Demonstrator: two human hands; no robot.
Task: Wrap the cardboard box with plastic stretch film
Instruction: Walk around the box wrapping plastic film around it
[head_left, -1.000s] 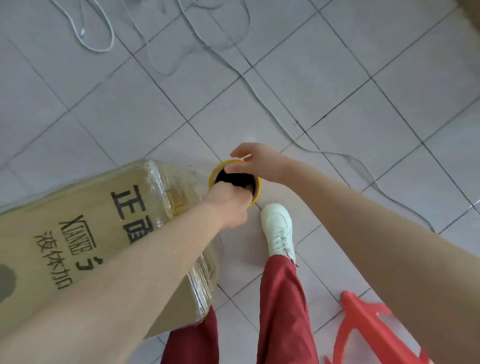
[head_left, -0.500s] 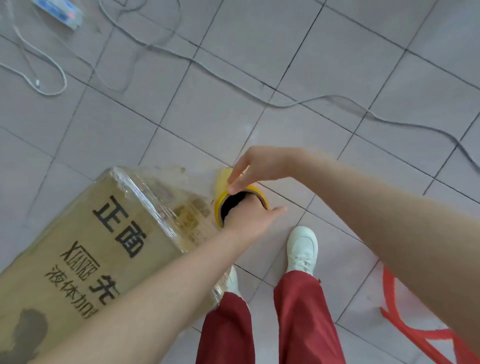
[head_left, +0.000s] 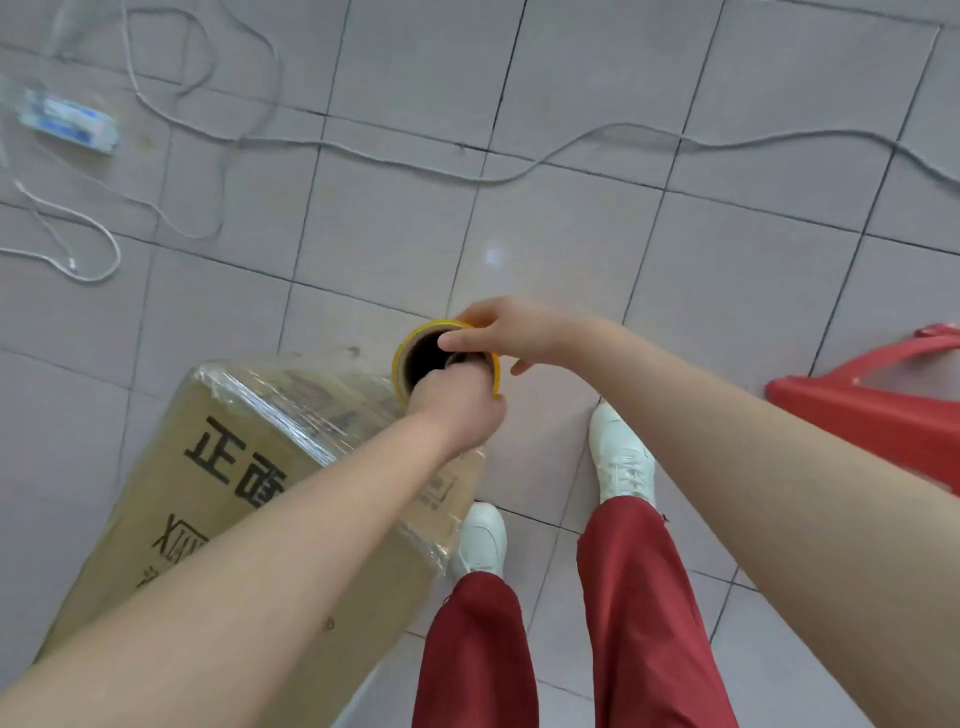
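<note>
cardboard box (head_left: 208, 499) flat on the tiled floor, wrapped end nearest the roll | film roll (head_left: 410, 358) upright at that end's far corner, box just to its left | left hand (head_left: 460, 410) nearer the box - fingers down inside the core, gripping | right hand (head_left: 501, 332) curled over the top rim - holding

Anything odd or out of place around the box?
Yes: loose cables trail across the tiles beyond the cardboard box, a possible trip hazard for someone circling it with the stretch film roll. Nothing else stands out.
</note>
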